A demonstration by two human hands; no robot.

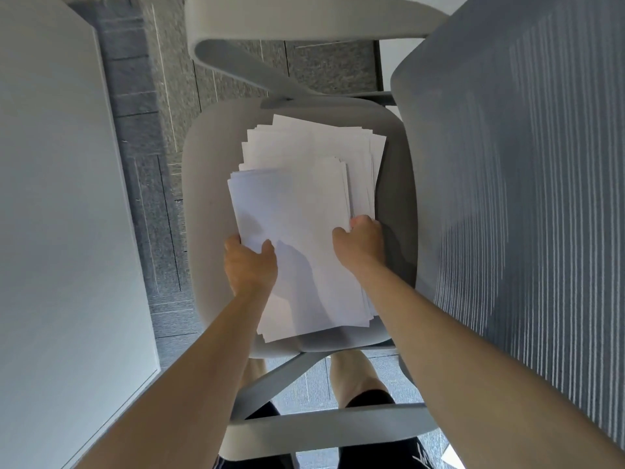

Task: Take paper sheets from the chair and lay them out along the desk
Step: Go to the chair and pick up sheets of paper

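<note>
Loose white paper sheets (297, 211) are lying in two untidy, overlapping stacks on the pale grey seat of the chair (209, 170), the nearer stack partly covering the farther, with the white desk (50, 198) standing alongside at left.

- The place was an office, to judge by its furniture and floor.
- A pale grey chair (209, 198) of the desk-work kind stood there, with a moulded seat and a tall backrest (507, 164) of ribbed grey mesh.
- The chair had 2 looped plastic armrests, 1 on the far side (304, 18) and 1 on the near side (321, 431).
- The floor was laid with grey carpet tiles (169, 79), with straight seams between the squares, as is common in commercial rooms.
- A plain white desk (61, 231) with a flat top and a thin edge stood just beside the chair.
- A loose stack of plain white paper sheets (304, 198) lay on the seat.
</note>
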